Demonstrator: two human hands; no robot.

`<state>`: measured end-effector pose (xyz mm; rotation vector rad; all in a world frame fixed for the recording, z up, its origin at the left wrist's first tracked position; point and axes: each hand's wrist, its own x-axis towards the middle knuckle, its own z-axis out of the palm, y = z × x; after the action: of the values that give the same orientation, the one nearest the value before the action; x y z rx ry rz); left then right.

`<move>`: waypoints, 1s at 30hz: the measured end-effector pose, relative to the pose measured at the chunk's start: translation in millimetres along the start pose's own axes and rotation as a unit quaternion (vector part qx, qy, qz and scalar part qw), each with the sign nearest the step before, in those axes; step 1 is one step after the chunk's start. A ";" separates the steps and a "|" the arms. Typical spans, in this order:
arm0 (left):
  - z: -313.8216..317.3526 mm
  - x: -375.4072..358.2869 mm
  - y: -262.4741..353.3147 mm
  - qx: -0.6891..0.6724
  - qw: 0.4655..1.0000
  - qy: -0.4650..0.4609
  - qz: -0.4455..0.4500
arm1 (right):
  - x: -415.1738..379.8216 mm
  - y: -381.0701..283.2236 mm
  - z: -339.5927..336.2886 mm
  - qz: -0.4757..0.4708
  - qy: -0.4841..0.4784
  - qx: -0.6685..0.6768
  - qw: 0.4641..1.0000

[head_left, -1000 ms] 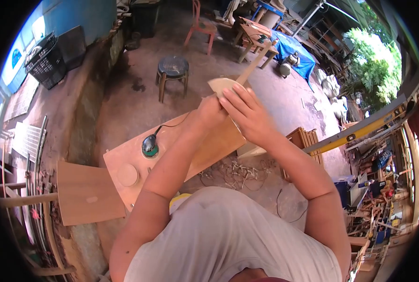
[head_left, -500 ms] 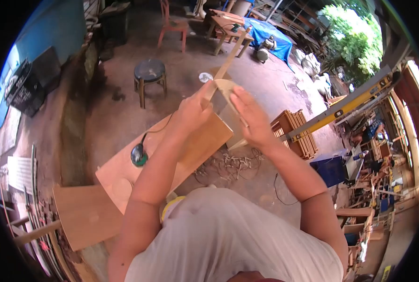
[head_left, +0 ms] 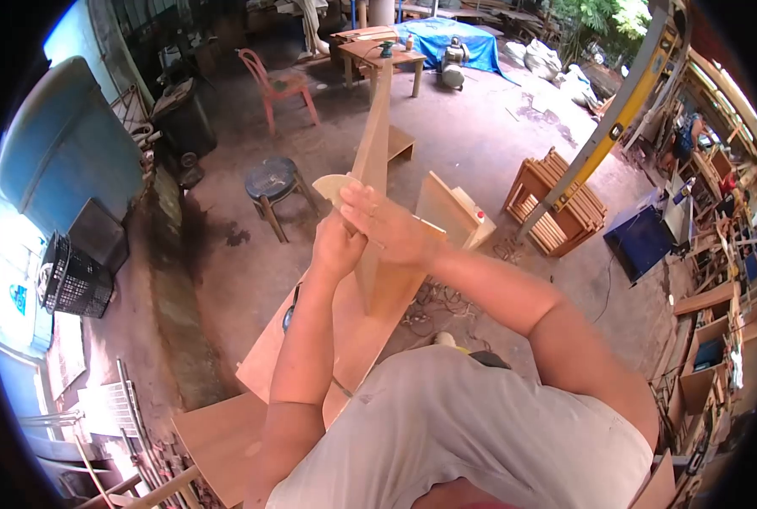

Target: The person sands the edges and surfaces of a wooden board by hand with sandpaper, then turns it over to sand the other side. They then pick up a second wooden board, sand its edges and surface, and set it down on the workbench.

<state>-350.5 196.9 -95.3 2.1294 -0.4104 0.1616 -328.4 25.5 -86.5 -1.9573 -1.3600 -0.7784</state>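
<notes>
The left hand [head_left: 338, 248] is closed around the lower edge of a long flat pale wooden board [head_left: 373, 144] held on edge and raised in front of the chest. The right hand [head_left: 389, 222] lies just beside the left hand, fingers extended and flat, pressing a curved pale sheet of sandpaper [head_left: 331, 187] against the board face; the sheet projects past the fingertips on the far left side. The board extends upward and away from both hands, and its lower end stands on a large light-brown plywood panel [head_left: 344, 339] directly below the hands. A dark green electric sander [head_left: 289, 317] lies on that panel, mostly hidden behind the left forearm. Beyond the left hand stands a round dark-topped stool with wooden legs [head_left: 271, 185], and further beyond it a red plastic chair [head_left: 280, 85]. To the right of the right hand stands a slanted pale wooden box panel [head_left: 451, 212], then a stack of slatted wooden frames [head_left: 557, 204] and a long yellow spirit level [head_left: 618, 110]. A black plastic crate [head_left: 73, 278] sits well apart to the left of the hands
</notes>
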 end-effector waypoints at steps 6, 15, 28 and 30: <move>-4.6 -5.1 -1.1 -0.035 0.998 0.037 0.023 | 39.2 20.6 -12.1 0.066 0.109 -0.071 0.989; 4.7 -13.5 22.2 -0.061 0.992 0.076 -0.086 | 43.9 161.2 -8.0 0.106 0.093 0.198 0.970; 20.4 -38.4 41.0 -0.064 0.958 0.168 -0.224 | 52.6 275.2 -54.3 0.117 0.117 0.369 0.914; 18.8 -50.5 32.6 -0.008 0.966 0.150 -0.212 | 61.9 383.6 -38.3 0.095 0.159 0.197 0.963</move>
<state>-409.9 176.2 -93.9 2.0821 0.2217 0.2282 49.2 -73.2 -76.2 -1.5458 -1.0261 -0.6389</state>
